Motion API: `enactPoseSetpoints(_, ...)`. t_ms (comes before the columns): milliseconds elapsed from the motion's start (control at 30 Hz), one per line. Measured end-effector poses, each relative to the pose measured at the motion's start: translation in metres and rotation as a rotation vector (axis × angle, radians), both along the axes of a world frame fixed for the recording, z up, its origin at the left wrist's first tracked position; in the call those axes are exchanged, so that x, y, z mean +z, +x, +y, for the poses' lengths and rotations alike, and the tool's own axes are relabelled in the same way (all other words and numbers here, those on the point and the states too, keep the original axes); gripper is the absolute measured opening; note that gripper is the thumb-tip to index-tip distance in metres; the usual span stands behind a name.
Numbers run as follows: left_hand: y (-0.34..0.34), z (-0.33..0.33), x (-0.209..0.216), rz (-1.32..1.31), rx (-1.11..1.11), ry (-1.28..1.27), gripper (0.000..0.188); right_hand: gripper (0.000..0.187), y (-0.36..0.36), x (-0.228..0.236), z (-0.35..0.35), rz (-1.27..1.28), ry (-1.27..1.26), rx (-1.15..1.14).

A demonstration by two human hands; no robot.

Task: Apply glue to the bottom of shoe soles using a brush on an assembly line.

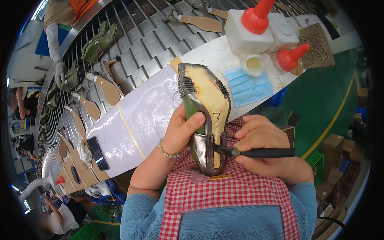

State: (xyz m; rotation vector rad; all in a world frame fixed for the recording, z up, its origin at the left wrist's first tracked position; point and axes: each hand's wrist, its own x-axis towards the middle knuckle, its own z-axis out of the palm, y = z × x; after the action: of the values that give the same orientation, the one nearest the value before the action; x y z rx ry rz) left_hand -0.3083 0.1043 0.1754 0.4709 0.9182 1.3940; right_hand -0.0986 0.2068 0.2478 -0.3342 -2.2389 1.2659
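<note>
A dark metallic shoe upper on a green last (210, 96) is held sole side up in front of my apron, with its pale yellowish underside showing and its heel end toward me. My left hand (185, 127) is closed round its left side, thumb on the edge. In my right hand (262, 138) is a brush with a black handle (268, 153), gripped between fingers and thumb. The brush's dark head touches the underside near the heel; its bristles are hard to make out. Beyond the shoe stand an open white pot (253, 65) of yellowish liquid and a blue face mask (248, 86).
White bottles with red nozzles (250, 38) stand at the far right of the white worktop (140, 108). A phone (98, 153) lies at its left end. A metal slat conveyor (140, 52) carries insoles and green lasts. A co-worker's gloved hand (60, 73) reaches toward it.
</note>
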Motion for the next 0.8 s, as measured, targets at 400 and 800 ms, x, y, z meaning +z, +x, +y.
enactPoseSetpoints(400,-0.007,0.008,-0.013,0.075,0.254,0.026,0.053,0.02,0.008,-0.007,0.017,0.124,-0.375,-0.022)
enactPoseSetpoints(800,-0.004,-0.038,-0.054,1.408,0.258,0.21,0.091,0.019,-0.018,-0.071,0.008,0.37,-0.824,-0.421)
